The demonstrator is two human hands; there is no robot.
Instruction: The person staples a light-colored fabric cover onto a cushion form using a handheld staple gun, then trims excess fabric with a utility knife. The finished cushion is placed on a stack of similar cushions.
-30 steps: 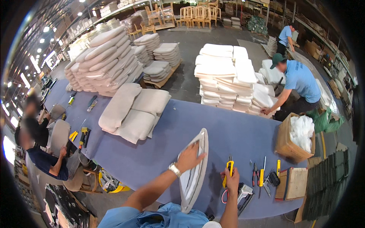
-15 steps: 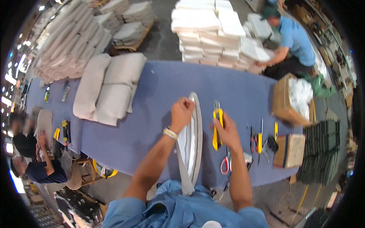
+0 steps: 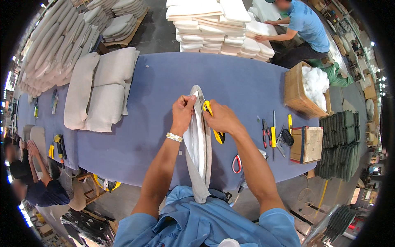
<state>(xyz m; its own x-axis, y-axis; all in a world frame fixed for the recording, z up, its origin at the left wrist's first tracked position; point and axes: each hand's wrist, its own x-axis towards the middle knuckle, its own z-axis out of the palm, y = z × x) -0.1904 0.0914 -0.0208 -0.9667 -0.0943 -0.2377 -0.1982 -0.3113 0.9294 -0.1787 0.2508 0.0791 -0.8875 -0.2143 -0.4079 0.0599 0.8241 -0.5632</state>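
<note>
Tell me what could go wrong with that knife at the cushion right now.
The right hand holds the yellow utility knife close to the left hand, which pinches the grey cushion cover; a slip could cut those fingers. The cover stands on edge, so it may flop and the blade could slice the fabric.

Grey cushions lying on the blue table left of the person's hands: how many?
3, close together: a long one farthest left, one at the far side, one in front of it. The stacks beyond the table are not counted.

Upholstery workshop, stacked cushions [image 3: 61,45], foam slabs [image 3: 218,24]
</note>
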